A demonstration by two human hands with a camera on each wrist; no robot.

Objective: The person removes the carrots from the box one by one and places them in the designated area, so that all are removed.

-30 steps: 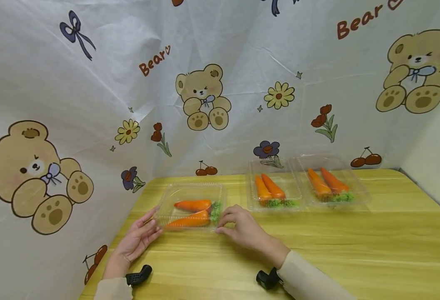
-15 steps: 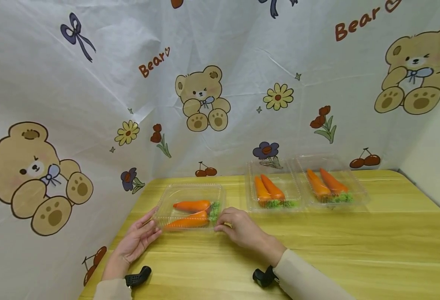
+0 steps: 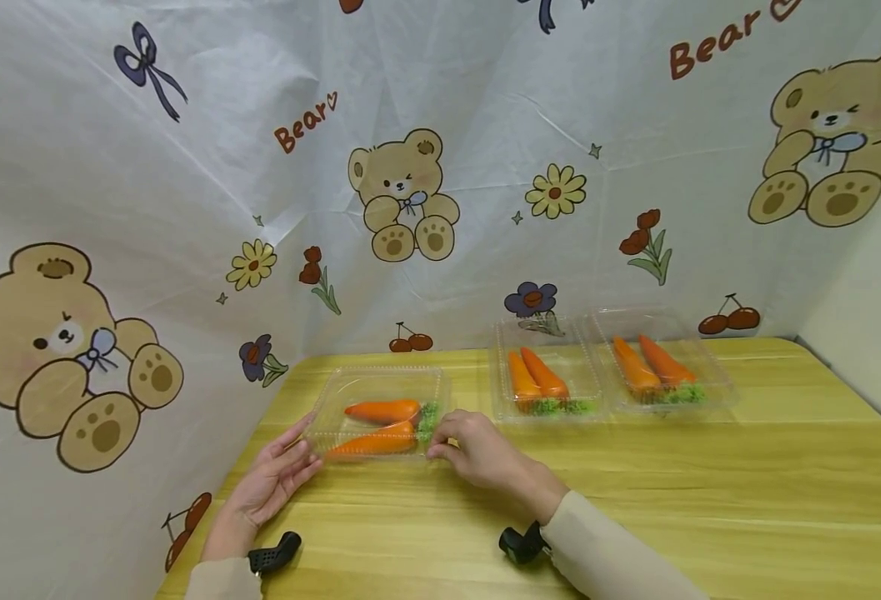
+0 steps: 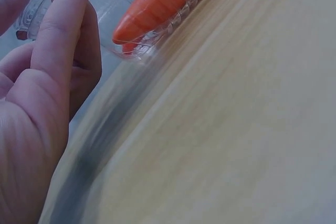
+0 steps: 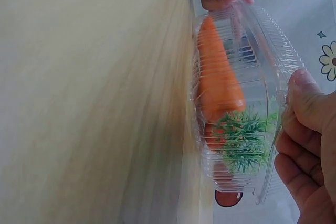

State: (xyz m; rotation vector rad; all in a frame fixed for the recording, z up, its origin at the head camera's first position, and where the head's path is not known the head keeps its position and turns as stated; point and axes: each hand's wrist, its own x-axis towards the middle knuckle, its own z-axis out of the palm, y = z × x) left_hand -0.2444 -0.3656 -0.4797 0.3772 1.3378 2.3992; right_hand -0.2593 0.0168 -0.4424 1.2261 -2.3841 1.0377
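Note:
A clear plastic clamshell container [image 3: 380, 383] lies on the left half of the table, its lid down. Inside are two orange carrots [image 3: 382, 411] with green leafy tops [image 5: 241, 140] at the right end. My left hand [image 3: 275, 479] rests against the container's left end, fingers fairly straight; the left wrist view shows a carrot tip [image 4: 157, 6] just beyond them. At the front right corner, my right hand [image 3: 481, 454] pinches the rim between thumb [image 5: 304, 90] and curled fingers. The fingers' contact under the rim is partly hidden.
Two more clear containers [image 3: 548, 337] [image 3: 661, 321], each with two carrots, stand side by side at the back right of the wooden table [image 3: 635, 500]. A sheet printed with bears [image 3: 402, 200] hangs behind and along the left side.
Both hands keep their places at the container. The right wrist and sleeve have shifted slightly left; the container looks the same.

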